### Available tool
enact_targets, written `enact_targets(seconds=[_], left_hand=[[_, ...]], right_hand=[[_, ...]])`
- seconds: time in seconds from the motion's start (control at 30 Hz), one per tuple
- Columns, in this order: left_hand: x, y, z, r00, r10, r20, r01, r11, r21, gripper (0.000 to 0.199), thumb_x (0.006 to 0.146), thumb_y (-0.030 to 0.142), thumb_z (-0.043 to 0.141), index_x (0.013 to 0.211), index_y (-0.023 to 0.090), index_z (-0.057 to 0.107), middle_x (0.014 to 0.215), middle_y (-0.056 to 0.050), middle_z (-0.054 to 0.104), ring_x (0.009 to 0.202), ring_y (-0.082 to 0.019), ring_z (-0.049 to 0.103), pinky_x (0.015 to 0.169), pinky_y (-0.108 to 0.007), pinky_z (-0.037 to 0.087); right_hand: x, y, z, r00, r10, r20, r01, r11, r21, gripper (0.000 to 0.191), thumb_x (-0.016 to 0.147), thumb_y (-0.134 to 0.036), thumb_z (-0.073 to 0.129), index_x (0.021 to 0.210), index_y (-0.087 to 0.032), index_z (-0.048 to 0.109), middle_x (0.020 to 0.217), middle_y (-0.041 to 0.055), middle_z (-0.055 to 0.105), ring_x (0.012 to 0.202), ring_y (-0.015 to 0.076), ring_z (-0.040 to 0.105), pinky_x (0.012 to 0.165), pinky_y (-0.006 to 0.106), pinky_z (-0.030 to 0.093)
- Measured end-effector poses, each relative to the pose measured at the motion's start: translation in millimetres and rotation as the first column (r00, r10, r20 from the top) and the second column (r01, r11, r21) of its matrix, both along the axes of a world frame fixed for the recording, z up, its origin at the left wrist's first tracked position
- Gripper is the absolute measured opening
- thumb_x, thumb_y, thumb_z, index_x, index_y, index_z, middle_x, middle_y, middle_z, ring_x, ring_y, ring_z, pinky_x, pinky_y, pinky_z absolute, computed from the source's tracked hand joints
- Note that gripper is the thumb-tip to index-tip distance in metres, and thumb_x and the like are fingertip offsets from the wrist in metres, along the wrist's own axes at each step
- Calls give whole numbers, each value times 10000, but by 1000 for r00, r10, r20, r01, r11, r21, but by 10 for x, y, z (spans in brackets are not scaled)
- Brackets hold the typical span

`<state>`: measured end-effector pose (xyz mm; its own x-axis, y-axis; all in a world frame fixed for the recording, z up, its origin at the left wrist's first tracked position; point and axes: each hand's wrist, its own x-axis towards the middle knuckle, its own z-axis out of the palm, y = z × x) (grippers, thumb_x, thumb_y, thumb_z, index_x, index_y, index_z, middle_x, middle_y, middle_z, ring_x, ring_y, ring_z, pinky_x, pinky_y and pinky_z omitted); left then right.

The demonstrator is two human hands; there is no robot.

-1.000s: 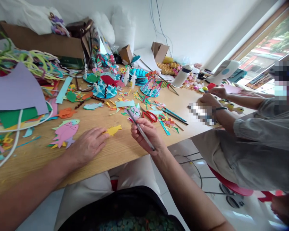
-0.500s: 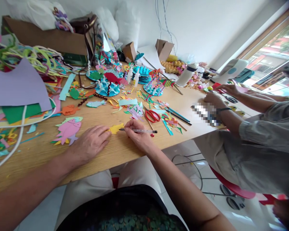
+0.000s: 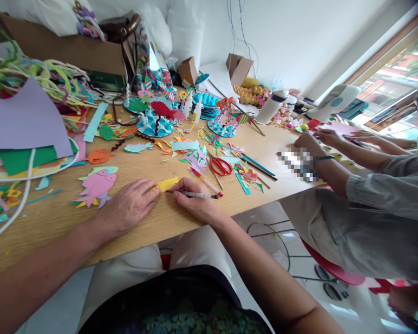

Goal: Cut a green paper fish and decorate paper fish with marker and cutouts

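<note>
A yellow paper fish [image 3: 167, 184] lies on the table in front of me, its left end hidden under my fingers. My left hand [image 3: 134, 202] rests palm down with bent fingers close together, holding that end against the tabletop. In my right hand [image 3: 195, 202] is a clear-barrelled pen [image 3: 199, 195] with a dark end, its tip at the fish's lower right edge. Left of my left hand lies a stack of cut paper fish, a pink one [image 3: 98, 185] on top. A red-capped pen [image 3: 209, 184] and red-handled scissors [image 3: 220, 166] lie beyond my right hand.
Paper scraps [image 3: 249, 175] and pencils [image 3: 259, 167] lie ahead right. Blue fish decorations [image 3: 155, 126] and glue bottles [image 3: 197, 111] stand further back. Purple paper [image 3: 24, 120] and a white cord [image 3: 29, 185] are at left. Another person's hands [image 3: 310, 143] work at right.
My right hand and its pen have shifted slightly left and down along the yellow paper fish. The red-capped pen behind it now shows. My left hand stays on the fish.
</note>
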<state>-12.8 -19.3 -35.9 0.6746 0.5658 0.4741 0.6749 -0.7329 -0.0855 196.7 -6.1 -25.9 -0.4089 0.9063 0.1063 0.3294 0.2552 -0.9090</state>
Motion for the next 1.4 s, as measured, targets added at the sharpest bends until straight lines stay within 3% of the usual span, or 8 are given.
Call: enact_targets(seconds=[0.67, 1.4], left_hand=[[-8, 5, -24, 1000, -17, -12, 17, 1000, 25, 322, 947, 209, 324, 999, 103, 623, 993, -150, 638, 931, -260, 594, 795, -405, 541], [-25, 6, -60, 1000, -1, 21, 2, 999, -51, 318, 937, 220, 345, 1031, 122, 632, 1050, -153, 637, 988, -276, 582, 843, -442, 521]], right_hand=[[-16, -6, 21, 1000, 1, 21, 0, 1000, -14, 43, 780, -198, 528, 779, -178, 566, 651, -34, 556, 594, 92, 479, 568, 223, 353], [-10, -13, 60, 997, -43, 56, 44, 999, -12, 54, 772, -200, 527, 765, -175, 573, 663, -35, 559, 585, 84, 468, 552, 216, 345]])
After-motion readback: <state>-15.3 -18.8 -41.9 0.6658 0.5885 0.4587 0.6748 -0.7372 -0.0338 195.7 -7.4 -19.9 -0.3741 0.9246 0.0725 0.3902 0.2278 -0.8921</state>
